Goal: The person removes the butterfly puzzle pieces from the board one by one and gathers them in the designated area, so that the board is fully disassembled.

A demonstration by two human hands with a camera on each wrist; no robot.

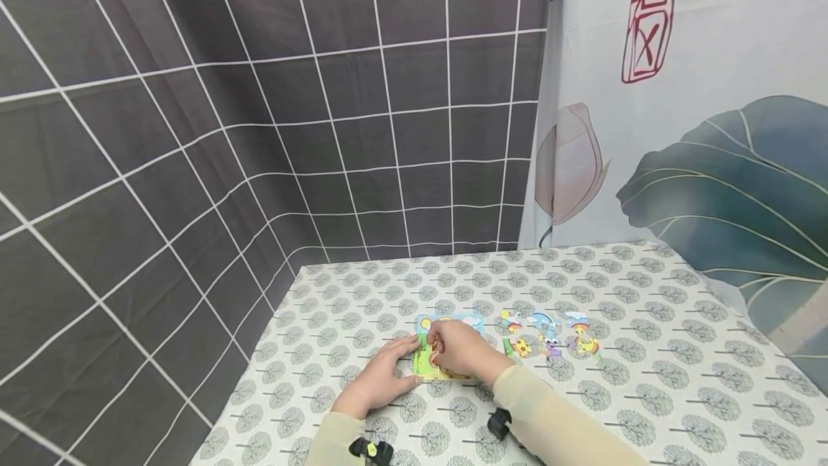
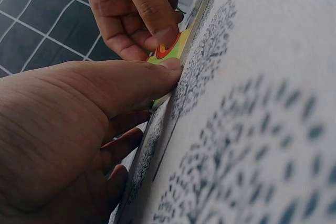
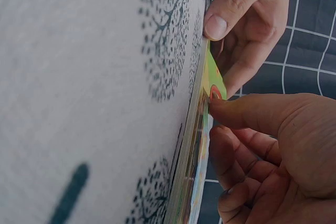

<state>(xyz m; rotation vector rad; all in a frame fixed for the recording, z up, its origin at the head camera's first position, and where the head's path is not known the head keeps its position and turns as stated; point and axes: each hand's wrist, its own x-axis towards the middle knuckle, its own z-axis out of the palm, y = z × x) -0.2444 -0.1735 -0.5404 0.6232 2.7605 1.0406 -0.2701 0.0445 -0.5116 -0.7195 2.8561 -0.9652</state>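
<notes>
A colourful puzzle board (image 1: 425, 365), green with a blue sky strip, lies flat on the table. My left hand (image 1: 379, 377) steadies its left side, fingers fairly straight and thumb (image 2: 157, 72) at the near corner. Over the board, my right hand (image 1: 461, 347) pinches a small red-and-orange-rimmed puzzle piece (image 2: 169, 45) down against the surface. In the right wrist view the thumb (image 3: 231, 113) covers most of that piece, and its picture cannot be made out. The right hand hides the board's middle and right part in the head view.
Right of the board lie several loose puzzle pieces, among them a rainbow (image 1: 542, 320), a yellow spotted piece (image 1: 520, 346) and a purple one (image 1: 553, 348). A tree-print cloth (image 1: 647, 351) covers the table. Dark checked curtain (image 1: 388, 128) hangs behind and left.
</notes>
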